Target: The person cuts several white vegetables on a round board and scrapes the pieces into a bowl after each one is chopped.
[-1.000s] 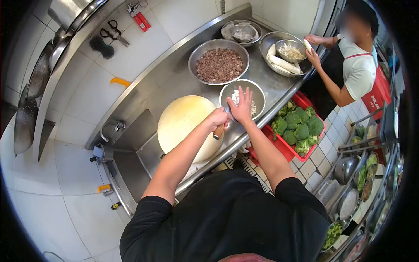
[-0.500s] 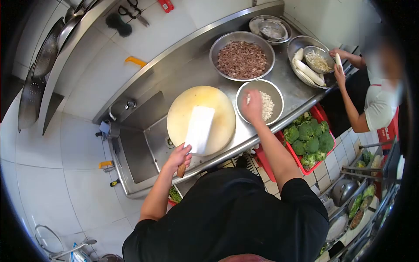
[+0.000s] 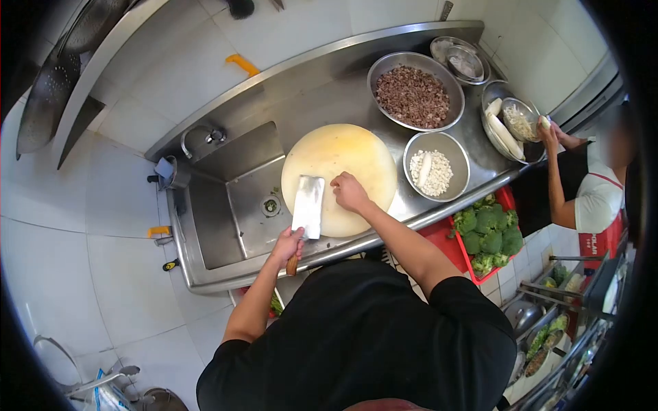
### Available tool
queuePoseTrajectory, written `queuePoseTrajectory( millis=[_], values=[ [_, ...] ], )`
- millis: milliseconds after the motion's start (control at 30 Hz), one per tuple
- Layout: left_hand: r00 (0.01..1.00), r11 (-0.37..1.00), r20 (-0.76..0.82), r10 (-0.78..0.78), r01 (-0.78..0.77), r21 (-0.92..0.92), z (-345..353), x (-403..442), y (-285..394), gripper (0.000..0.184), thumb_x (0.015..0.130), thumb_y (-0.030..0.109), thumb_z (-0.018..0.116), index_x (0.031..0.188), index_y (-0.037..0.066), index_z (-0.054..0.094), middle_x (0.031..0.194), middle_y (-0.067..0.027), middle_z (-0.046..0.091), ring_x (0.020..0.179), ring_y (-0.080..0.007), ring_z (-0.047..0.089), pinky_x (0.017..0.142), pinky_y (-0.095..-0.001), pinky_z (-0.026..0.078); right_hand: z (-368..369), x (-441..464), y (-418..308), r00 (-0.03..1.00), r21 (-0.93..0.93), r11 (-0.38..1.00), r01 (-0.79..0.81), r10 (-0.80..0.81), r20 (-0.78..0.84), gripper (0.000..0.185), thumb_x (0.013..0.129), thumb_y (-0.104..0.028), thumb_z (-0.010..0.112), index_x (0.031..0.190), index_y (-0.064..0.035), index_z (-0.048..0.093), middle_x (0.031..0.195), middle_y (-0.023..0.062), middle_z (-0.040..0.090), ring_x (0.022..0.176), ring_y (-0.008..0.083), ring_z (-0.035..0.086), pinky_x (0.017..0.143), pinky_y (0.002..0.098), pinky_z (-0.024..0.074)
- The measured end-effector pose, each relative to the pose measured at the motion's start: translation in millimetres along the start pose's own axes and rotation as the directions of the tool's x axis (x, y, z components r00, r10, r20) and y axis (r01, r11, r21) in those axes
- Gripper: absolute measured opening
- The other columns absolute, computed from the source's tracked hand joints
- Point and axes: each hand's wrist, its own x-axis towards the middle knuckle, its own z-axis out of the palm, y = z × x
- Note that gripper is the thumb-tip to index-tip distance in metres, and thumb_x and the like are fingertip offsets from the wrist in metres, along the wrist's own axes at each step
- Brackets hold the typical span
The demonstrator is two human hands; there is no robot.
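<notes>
My left hand (image 3: 288, 248) is closed round the wooden handle of a cleaver (image 3: 308, 205), whose broad blade lies over the left part of a round, pale yellow chopping board (image 3: 343, 151). Just right of the blade, my right hand (image 3: 349, 192) is over the board with its fingers bent together; whatever may be between them is too small to make out. To the right of the board, a steel bowl (image 3: 458, 145) holds white chopped pieces (image 3: 439, 175) with one longer white piece on top. Behind it stands a larger bowl of chopped brown-red food (image 3: 413, 97).
A steel sink (image 3: 212, 226) is on the left. A co-worker (image 3: 596, 171) at the right holds a white vegetable over a basin (image 3: 495, 92). Broccoli (image 3: 490, 229) fills a red crate below the counter's front edge. Small steel bowls (image 3: 465, 63) stand at the back right.
My right hand has left the bowl of white pieces and come over the board. The cleaver stays in my left hand, its blade now more upright in view. The camera view has shifted.
</notes>
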Motion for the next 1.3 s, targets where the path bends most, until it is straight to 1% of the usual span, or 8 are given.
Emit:
queuePoseTrajectory(
  millis=[167, 400, 500, 567, 667, 767, 900, 1300],
  values=[
    [0.986, 0.996, 0.166, -0.029, 0.016, 0.083, 24.4, 9.5, -8.4, 0.021, 0.111, 0.029, 0.054, 0.122, 0.011, 0.056, 0.064, 0.0005, 0.049, 0.044, -0.0120, 0.046, 0.040, -0.0314, 0.043, 14.2, -27.5, -8.3, 0.968, 0.170, 0.983, -0.070, 0.108, -0.225, 0.014, 0.088, 0.000, 0.064, 0.097, 0.0004, 0.075, 0.101, 0.0220, 0.067, 0.098, 0.0393, 0.066, 0.089, 0.0463, 0.0543],
    [0.881, 0.955, 0.465, 0.088, -0.207, 0.211, 64.2, 9.0, 47.6, 0.019, 0.111, 0.026, 0.053, 0.114, 0.008, 0.056, 0.064, -0.0002, 0.050, 0.044, -0.0110, 0.048, 0.040, -0.0300, 0.043, -53.0, -57.2, 3.6, 0.722, -0.191, 0.981, -0.039, -0.105, -0.684, 0.014, 0.088, 0.001, 0.063, 0.097, -0.0005, 0.073, 0.098, 0.0198, 0.067, 0.098, 0.0398, 0.064, 0.089, 0.0476, 0.0524],
    [0.827, 0.877, 0.518, 0.221, -0.401, 0.266, 78.3, -8.7, 96.1, 0.019, 0.111, 0.026, 0.052, 0.108, 0.008, 0.056, 0.064, 0.0017, 0.049, 0.045, -0.0104, 0.048, 0.042, -0.0290, 0.044, -135.6, -69.8, 28.2, 0.561, -0.022, 0.913, -0.407, 0.231, -0.795, 0.024, 0.088, -0.002, 0.063, 0.108, -0.0028, 0.075, 0.112, 0.0238, 0.070, 0.109, 0.0413, 0.066, 0.095, 0.0466, 0.0530],
    [0.780, 0.791, 0.520, 0.347, -0.542, 0.284, 74.5, -4.9, 107.1, 0.023, 0.110, 0.029, 0.056, 0.107, 0.006, 0.057, 0.066, -0.0022, 0.056, 0.047, -0.0117, 0.053, 0.043, -0.0310, 0.045, -175.4, -90.5, 42.6, 0.467, -0.078, 0.797, -0.598, 0.268, -0.842, 0.033, 0.085, -0.009, 0.069, 0.118, -0.0042, 0.075, 0.116, 0.0236, 0.070, 0.113, 0.0424, 0.065, 0.101, 0.0478, 0.0512],
    [0.610, 0.350, 0.440, 0.659, -0.767, 0.538, 52.9, 0.9, 112.3, 0.024, 0.106, 0.026, 0.060, 0.110, 0.003, 0.057, 0.075, -0.0152, 0.068, 0.057, -0.0277, 0.068, 0.052, -0.0431, 0.053, -205.5, -108.8, 63.4, 0.386, 0.077, 0.731, -0.678, 0.443, -0.809, 0.039, 0.088, -0.020, 0.064, 0.122, -0.0045, 0.073, 0.114, 0.0256, 0.073, 0.109, 0.0427, 0.068, 0.099, 0.0481, 0.0534],
    [0.659, 0.210, 0.371, 0.654, -0.629, 0.748, 35.4, -18.7, 119.4, 0.020, 0.098, 0.016, 0.058, 0.111, 0.001, 0.057, 0.092, -0.0327, 0.072, 0.087, -0.0559, 0.068, 0.080, -0.0593, 0.054, -199.9, -111.8, 70.6, 0.397, 0.071, 0.671, -0.738, 0.517, -0.758, 0.040, 0.089, -0.026, 0.063, 0.121, -0.0047, 0.073, 0.113, 0.0267, 0.074, 0.109, 0.0427, 0.070, 0.098, 0.0489, 0.0545],
    [0.903, 0.148, 0.232, 0.362, -0.301, 0.942, 24.6, -9.6, 106.0, 0.030, 0.091, 0.007, 0.056, 0.119, -0.006, 0.051, 0.104, -0.0362, 0.071, 0.103, -0.0509, 0.070, 0.091, -0.0561, 0.055, -175.2, -86.0, 94.4, 0.496, 0.006, 0.683, -0.730, 0.535, -0.684, 0.044, 0.082, -0.028, 0.074, 0.118, -0.0021, 0.073, 0.105, 0.0284, 0.074, 0.106, 0.0435, 0.071, 0.098, 0.0473, 0.0556],
    [0.915, 0.129, 0.104, 0.390, -0.166, 0.978, 42.6, -25.3, 96.3, 0.033, 0.092, 0.010, 0.058, 0.123, 0.000, 0.052, 0.107, -0.0323, 0.072, 0.104, -0.0482, 0.071, 0.090, -0.0558, 0.055, -154.2, -33.6, 122.8, 0.498, -0.038, 0.551, -0.834, 0.721, -0.481, 0.031, 0.081, -0.025, 0.069, 0.100, -0.0019, 0.079, 0.109, 0.0226, 0.077, 0.103, 0.0390, 0.075, 0.091, 0.0457, 0.0585]
  ],
)
